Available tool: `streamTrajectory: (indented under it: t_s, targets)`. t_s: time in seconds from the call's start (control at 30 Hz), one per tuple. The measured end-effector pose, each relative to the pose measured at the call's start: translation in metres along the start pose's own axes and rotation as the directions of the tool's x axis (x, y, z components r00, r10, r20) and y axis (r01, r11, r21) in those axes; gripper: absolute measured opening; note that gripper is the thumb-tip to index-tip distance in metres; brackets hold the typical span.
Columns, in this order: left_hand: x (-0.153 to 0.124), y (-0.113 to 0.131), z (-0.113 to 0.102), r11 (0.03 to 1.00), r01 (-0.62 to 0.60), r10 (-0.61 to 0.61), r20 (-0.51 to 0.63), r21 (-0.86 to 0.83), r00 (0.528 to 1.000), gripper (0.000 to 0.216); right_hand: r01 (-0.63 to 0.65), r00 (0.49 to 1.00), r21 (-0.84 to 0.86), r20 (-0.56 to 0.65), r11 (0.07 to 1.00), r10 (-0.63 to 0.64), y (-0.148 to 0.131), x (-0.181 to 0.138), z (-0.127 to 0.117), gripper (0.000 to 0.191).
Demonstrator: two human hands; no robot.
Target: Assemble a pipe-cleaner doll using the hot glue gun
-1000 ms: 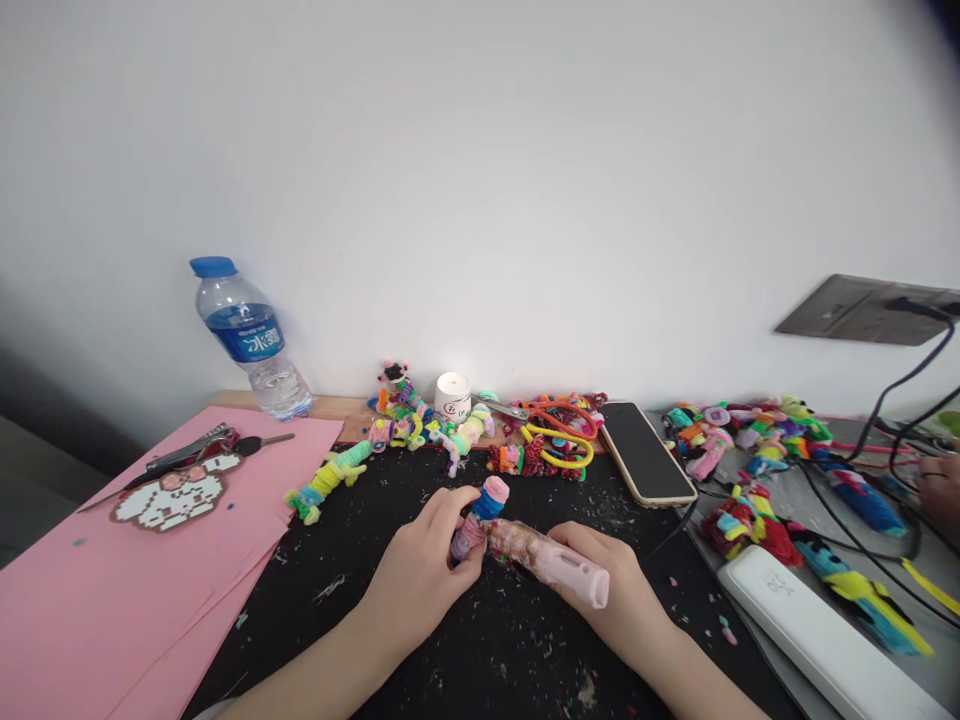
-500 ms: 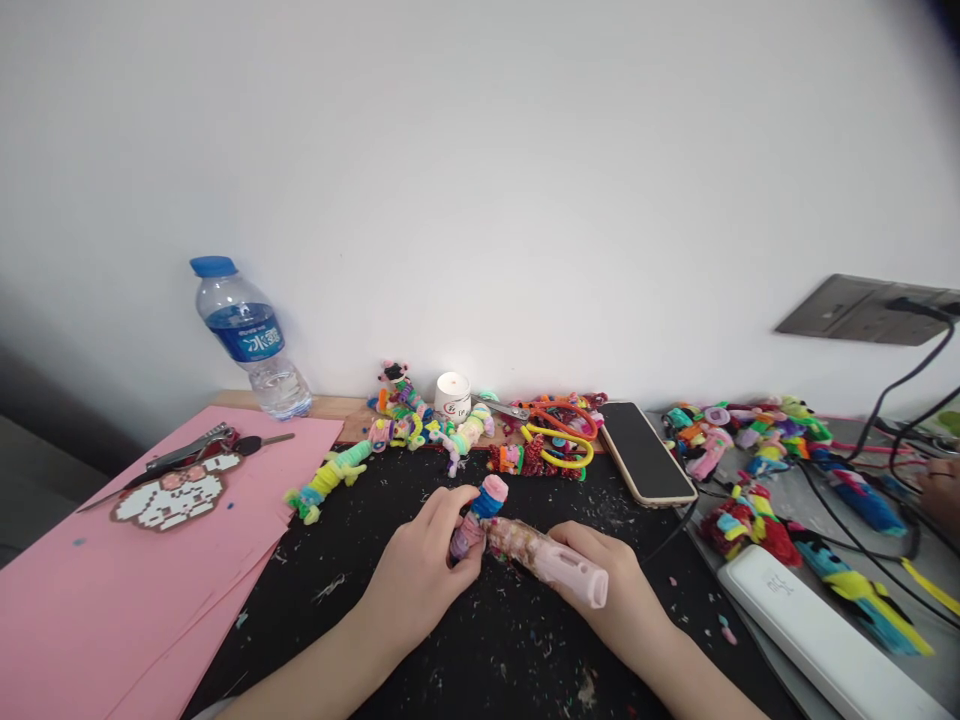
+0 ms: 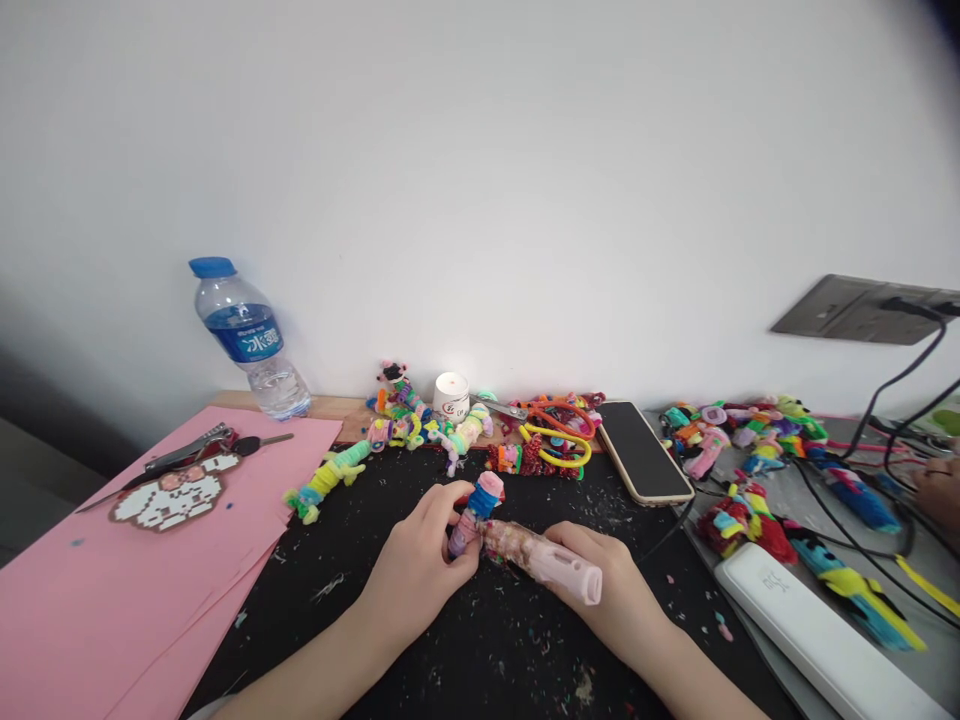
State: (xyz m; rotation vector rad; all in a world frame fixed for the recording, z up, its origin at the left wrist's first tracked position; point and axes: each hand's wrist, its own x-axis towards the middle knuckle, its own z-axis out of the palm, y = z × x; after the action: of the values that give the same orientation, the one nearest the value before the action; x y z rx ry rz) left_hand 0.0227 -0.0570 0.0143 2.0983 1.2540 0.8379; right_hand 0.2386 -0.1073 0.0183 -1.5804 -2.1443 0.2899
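Note:
My left hand point(image 3: 420, 550) is closed around a small fuzzy pipe-cleaner figure point(image 3: 486, 500), pinched between thumb and fingers. It has a pink top, a blue band and a mauve lower part, partly hidden by the fingers. My right hand point(image 3: 607, 575) grips a pale pink glue gun point(image 3: 566, 570) with a patterned front. Its front end points left and meets or nearly meets the figure; whether they touch, I cannot tell. A black cord runs from behind my right hand toward the phone. Both hands are over a black mat point(image 3: 360, 610) strewn with fibre scraps.
Several pipe-cleaner figures point(image 3: 341, 475) line the back, beside a paper cup point(image 3: 451, 396) and scissors point(image 3: 559, 445). A phone point(image 3: 645, 455) and white power bank point(image 3: 817, 640) lie right. Pink paper point(image 3: 75, 590) and a bottle point(image 3: 251, 335) are left. Another person's hand point(image 3: 937, 490) shows at far right.
The figure and the glue gun have shifted very slightly left with my hands. Both grips look the same, and the small overall shift of the scene comes from the camera.

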Motion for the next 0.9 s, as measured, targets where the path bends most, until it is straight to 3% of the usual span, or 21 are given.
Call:
streamTrajectory:
  t_s: [0.9]
  targets:
    - [-0.0015, 0.0, 0.0003, 1.0, -0.022, 0.022, -0.006, -0.009, 1.0, 0.035, -0.033, 0.999, 0.018, -0.04, 0.999, 0.034, -0.0022, 0.0002, 0.0005, 0.005]
